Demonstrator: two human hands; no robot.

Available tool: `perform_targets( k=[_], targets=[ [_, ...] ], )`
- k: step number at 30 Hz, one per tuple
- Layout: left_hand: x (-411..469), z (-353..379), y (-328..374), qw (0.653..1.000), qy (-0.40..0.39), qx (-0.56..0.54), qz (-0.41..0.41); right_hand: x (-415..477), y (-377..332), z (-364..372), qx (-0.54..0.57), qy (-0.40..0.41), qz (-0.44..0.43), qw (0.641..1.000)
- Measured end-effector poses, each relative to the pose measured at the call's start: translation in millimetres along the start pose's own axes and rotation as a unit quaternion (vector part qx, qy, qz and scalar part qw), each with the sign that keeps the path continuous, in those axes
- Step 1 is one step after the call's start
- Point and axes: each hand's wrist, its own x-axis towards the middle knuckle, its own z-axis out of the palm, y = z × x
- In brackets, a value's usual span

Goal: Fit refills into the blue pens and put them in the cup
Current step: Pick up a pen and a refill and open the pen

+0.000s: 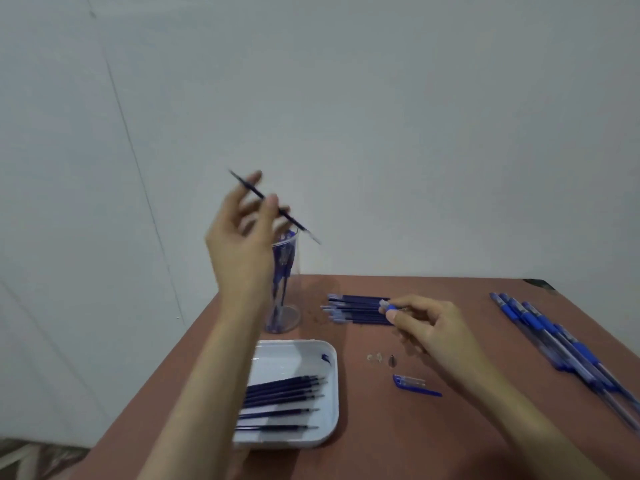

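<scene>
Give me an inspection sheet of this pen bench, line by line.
Surface: brown table.
Job's things: clear cup, pens inside; white tray with refills; refill pile mid-table; blue pens lying at right.
Clutter: loose pen cap, metal tip, small clear piece.
Grips: left hand pinches a refill raised near the cup; right hand pinches a blue pen part by the pile.
Cables: nothing seen.
Surroundings: plain pale wall.

On tabletop [450, 427]: cup [289, 308] back left, pens [282, 271] in it; tray [304, 355] in front of it, refills [284, 393] inside. Right of cup: refill pile [356, 310]; far right: pen row [554, 337]. In front of pile: small parts [381, 358], cap [414, 384]. Above cup: left hand [242, 244] holding one refill [294, 221]; over pile: right hand [429, 323] pinching pen piece [389, 308].
</scene>
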Motion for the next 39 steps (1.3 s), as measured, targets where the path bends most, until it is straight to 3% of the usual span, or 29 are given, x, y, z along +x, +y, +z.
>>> perform_targets(
  k=[3,6,11,14,17,20,23,25,31,39],
  targets=[
    [41,-6,22,0.973,-0.004,0.172,0.151,-1,2,2,-0.012,-0.008,0.003,1.000],
    [60,-7,20,0.944,-0.036,0.287,0.160,-3,2,2,-0.028,-0.008,0.000,1.000],
    [64,-8,6,0.933,-0.069,0.321,0.149,-2,-1,2,-0.032,-0.004,0.002,0.999],
    [58,2,7,0.918,-0.093,0.319,0.215,-2,-2,3,-0.035,-0.002,0.001,0.999],
    [46,25,0,0.872,-0.193,0.332,0.304,0,-2,1,-0.032,0.007,-0.001,0.999],
    [36,49,-21,0.792,-0.314,0.381,0.358,2,0,-3,-0.030,0.038,0.003,0.999],
    [31,62,-56,0.711,-0.432,0.480,0.279,7,8,-8,-0.060,0.099,0.014,0.993],
    [29,64,-80,0.684,-0.473,0.518,0.202,10,14,-13,-0.081,0.139,0.021,0.987],
    [22,60,-136,0.679,-0.493,0.543,0.045,14,21,-18,-0.114,0.171,0.025,0.978],
    [21,62,-165,0.685,-0.500,0.529,-0.010,13,23,-17,-0.166,0.143,0.003,0.976]
  ],
)
